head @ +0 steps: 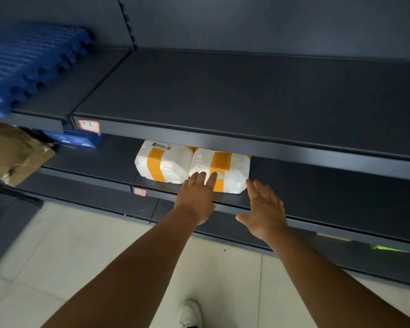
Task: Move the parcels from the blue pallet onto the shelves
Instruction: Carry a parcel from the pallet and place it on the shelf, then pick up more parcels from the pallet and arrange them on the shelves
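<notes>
Two white foam parcels banded with orange tape sit side by side on the middle shelf [118,162]. The left parcel [162,162] carries a printed label on top. The right parcel [232,169] has my left hand [197,197] in front of it, its straight fingers touching the parcel's front face. My right hand [265,209] is flat and open just right of that parcel, fingertips near its corner; whether they touch it is unclear. A blue pallet [31,62] lies on the upper shelf at the far left.
The upper shelf [246,95] is bare dark metal and overhangs the parcels. A dark blue box [78,139] and a brown paper parcel [12,155] sit at the left of the middle shelf. A lower shelf [341,240] juts out below. Tiled floor and my shoe [189,313] are underneath.
</notes>
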